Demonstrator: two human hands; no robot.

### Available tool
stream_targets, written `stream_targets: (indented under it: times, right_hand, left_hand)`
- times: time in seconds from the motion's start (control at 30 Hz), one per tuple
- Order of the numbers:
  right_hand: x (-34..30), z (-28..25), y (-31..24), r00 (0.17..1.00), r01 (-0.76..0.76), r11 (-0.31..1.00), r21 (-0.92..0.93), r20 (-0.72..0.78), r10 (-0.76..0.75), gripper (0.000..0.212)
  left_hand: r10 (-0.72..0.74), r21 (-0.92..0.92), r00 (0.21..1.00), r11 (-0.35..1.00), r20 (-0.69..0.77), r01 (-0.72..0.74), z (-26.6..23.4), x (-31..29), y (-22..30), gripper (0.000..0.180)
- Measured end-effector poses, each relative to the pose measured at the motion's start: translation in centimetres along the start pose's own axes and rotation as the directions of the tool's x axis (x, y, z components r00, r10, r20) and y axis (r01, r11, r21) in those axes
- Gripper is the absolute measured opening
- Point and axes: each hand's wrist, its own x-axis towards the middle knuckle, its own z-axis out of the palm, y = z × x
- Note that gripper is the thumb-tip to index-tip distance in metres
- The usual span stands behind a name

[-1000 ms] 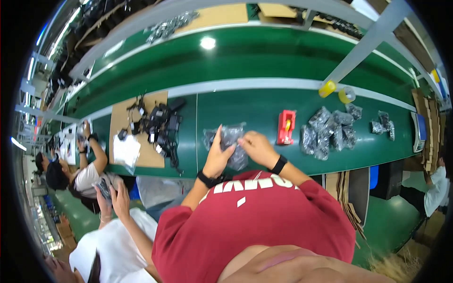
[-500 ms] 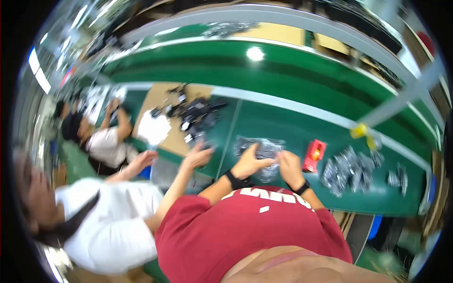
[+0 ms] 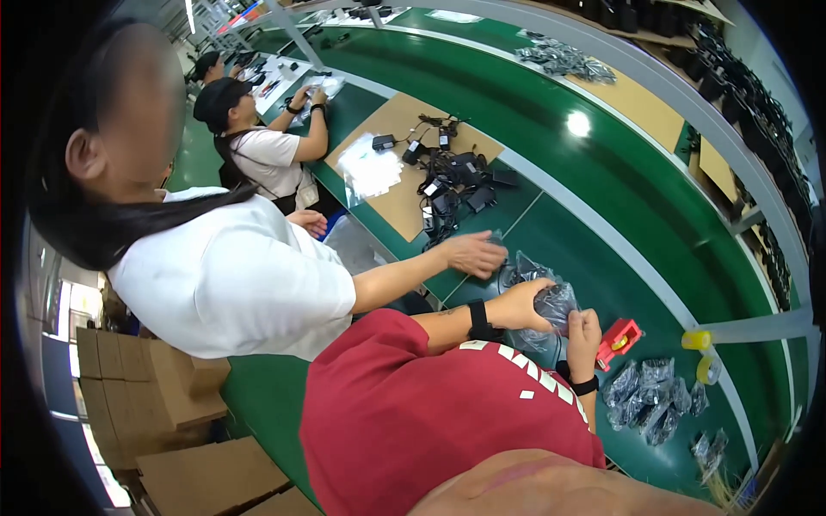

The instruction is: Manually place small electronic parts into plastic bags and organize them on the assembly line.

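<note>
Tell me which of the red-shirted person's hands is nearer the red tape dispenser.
Right. In the picture, the right hand is just left of the red tape dispenser; the left hand is farther left, holding the plastic-wrapped bundle.

Green floor [image 3: 268, 400] lies beside a green workbench [image 3: 594, 234].

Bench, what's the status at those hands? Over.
Left hand gripping plastic-wrapped packet. Right hand pinching its edge. Co-worker's hand close by left. Red tape dispenser near right.

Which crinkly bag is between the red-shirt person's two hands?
The clear bag with dark contents, held between the left hand and the right hand. What sets it apart: the bags heaped beside the red tape dispenser lie on the table, untouched.
</note>
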Motion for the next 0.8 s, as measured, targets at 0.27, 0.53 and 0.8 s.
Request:
stream_targets:
  times: [0.27,0.53,0.8]
  right_hand:
    - [-1.4,-0.6,-1.9,0.972,0.011,0.967,0.253,0.223,-0.069,0.034]
    - [-1.7,-1.2,0.1,0.986,0.087,0.981,0.176,0.125,-0.11,0.031]
    - [-2.1,-1.1,-1.1,0.988,0.144,0.986,0.079,0.048,-0.148,0.029]
  left_hand:
    - [-0.103,-0.34,0.912,0.906,0.396,0.25,-1.3,-1.4,0.9,0.084]
    - [-0.139,-0.041,0.962,0.987,0.234,0.153,-0.7,-1.0,-0.4,0.094]
    - [0.288,0.478,0.953,0.853,-0.092,-0.212,1.1,-2.3,1.4,0.09]
